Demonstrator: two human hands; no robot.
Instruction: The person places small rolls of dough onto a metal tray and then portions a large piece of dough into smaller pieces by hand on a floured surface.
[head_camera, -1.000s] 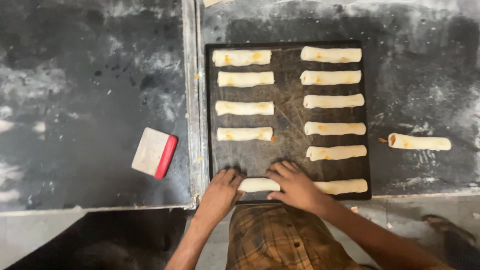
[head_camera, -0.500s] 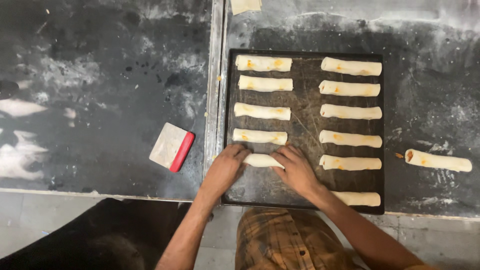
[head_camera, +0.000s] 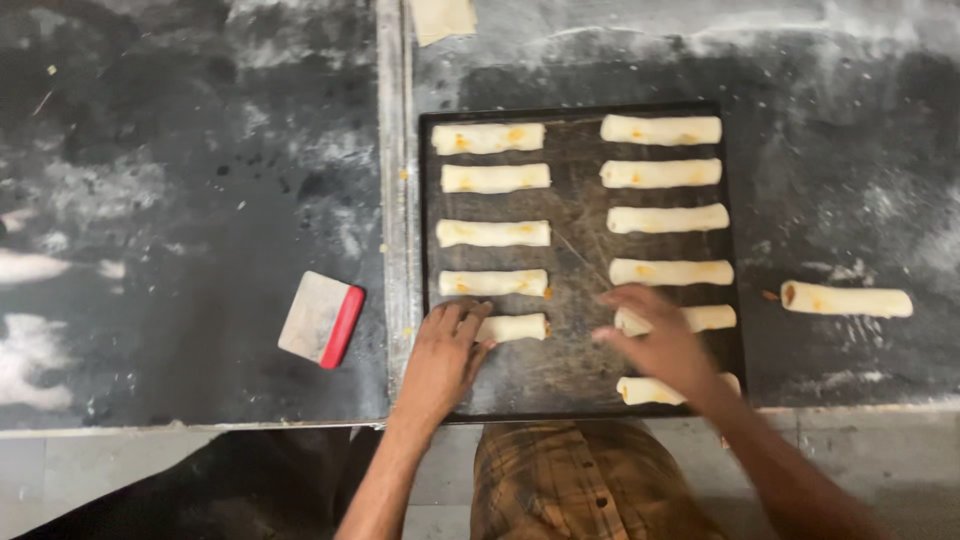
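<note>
The left hand (head_camera: 445, 355) rests, fingers spread, on the left end of a roll (head_camera: 512, 327) lying left-right on the tray (head_camera: 580, 395); the right hand (head_camera: 655, 340), open, hovers right of it.

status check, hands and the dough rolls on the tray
Left hand fingers on dough roll on baking tray. Right hand open above tray. Nothing blocking.

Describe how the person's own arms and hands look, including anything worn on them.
Both arms are bare to the frame's edge: no sleeves, gloves, watch or rings visible on the left hand or right hand. The right hand is motion-blurred. A brown plaid buttoned shirt covers the torso.
</note>
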